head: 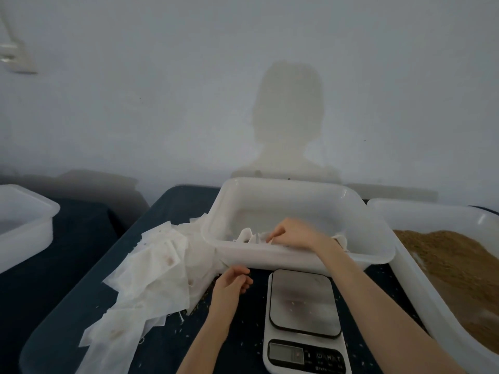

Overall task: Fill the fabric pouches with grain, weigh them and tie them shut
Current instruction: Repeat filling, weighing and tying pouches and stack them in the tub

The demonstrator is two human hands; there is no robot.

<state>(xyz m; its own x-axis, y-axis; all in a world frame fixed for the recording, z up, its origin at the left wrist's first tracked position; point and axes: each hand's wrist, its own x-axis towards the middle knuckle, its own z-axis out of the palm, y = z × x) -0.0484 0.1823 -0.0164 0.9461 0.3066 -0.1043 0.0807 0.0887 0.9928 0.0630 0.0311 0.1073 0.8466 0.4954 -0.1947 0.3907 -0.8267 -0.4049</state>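
A pile of flat white fabric pouches (151, 268) lies on the dark table at the left. My right hand (293, 233) reaches into the white plastic tub (297, 195) at the centre and pinches a white pouch (256, 236) lying inside it. My left hand (233, 280) hovers in front of the tub, beside the pile, with fingers loosely curled and nothing visible in them. A kitchen scale (305, 317) stands below the tub, its platform bare. Brown grain (456, 263) fills the large white tub (405, 211) on the right.
Another white tub (24, 225) sits on a separate dark surface at the far left. Loose grains are scattered over the dark table (167, 344) around the scale. A pale wall rises right behind the tubs.
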